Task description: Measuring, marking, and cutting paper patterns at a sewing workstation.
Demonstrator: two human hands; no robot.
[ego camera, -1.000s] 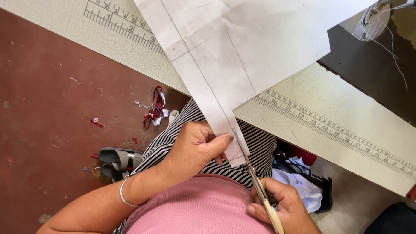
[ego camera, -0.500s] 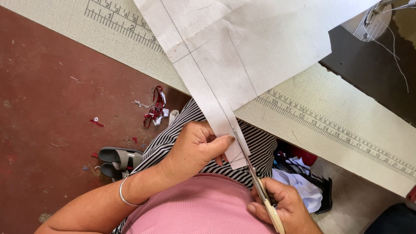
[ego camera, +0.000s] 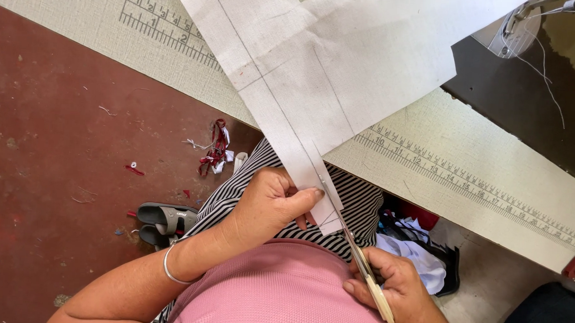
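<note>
Left hand [ego camera: 268,207] pinches fabric [ego camera: 341,87] end.

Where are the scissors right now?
In the head view, lower centre-right: the scissors are in the right hand, blades at the white fabric strip's end beside the left hand.

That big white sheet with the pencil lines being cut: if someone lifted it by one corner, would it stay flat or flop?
The white lined sheet would probably flop: it overhangs the beige ruled table and the left hand must pinch its tip steady. It seems light and thin, since metal scissors in the right hand slice it. Its woven look suggests fabric, unlikely to slide easily.
</note>
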